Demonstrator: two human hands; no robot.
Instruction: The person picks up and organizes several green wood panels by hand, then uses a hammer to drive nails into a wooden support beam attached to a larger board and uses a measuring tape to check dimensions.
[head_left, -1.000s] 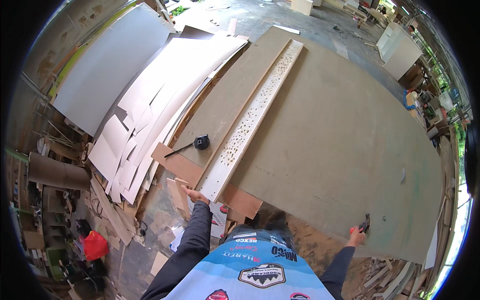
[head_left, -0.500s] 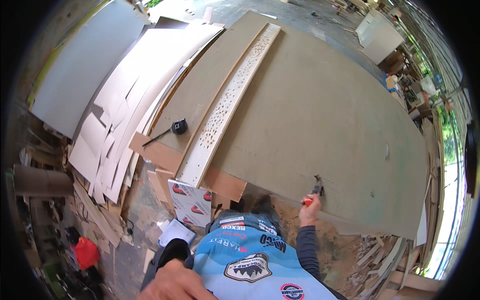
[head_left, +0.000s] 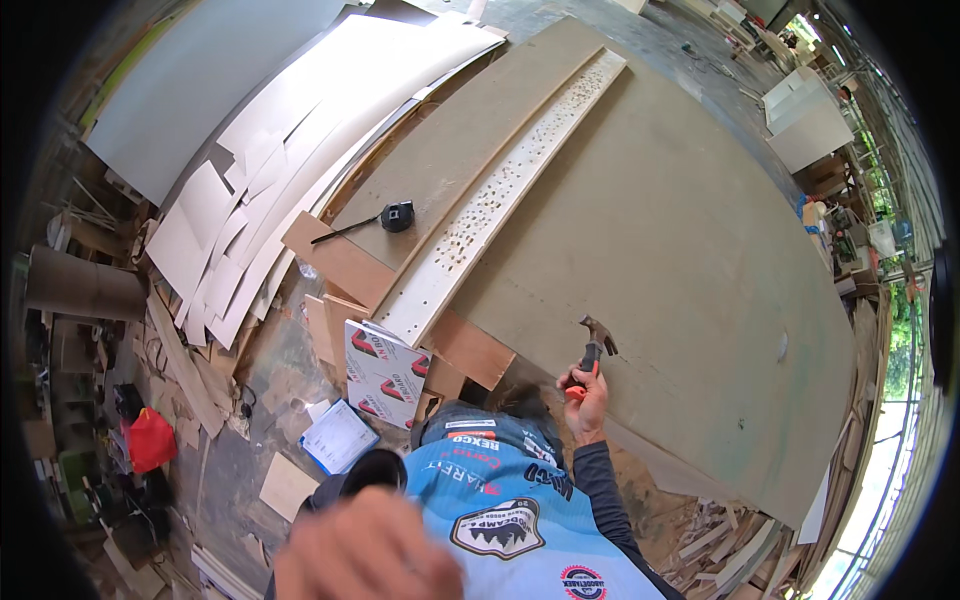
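My right hand [head_left: 588, 405] is wrapped round the red and black handle of a claw hammer [head_left: 597, 345], whose metal head sits over the near edge of a large grey-green board [head_left: 660, 240]. Close below the camera, my left hand [head_left: 365, 550] is raised in front of my body, smeared by motion, so its fingers do not show clearly. A long white strip with many holes and a wooden edge [head_left: 510, 190] lies across the board. Left of it rests a black tape measure [head_left: 397, 216] with a thin dark stick [head_left: 345, 231] beside it.
White sheets [head_left: 290, 150] are stacked at the left. A printed white panel [head_left: 385, 375] leans at the board's near edge, with a clipboard of paper [head_left: 338, 437] on the floor. Wood offcuts [head_left: 735, 550] lie at lower right. A white cabinet [head_left: 808, 118] stands far right.
The view has shifted, so the board appears further right and lower. My right hand has brought the hammer left and nearer the strip. My left hand has risen toward the camera and blurs.
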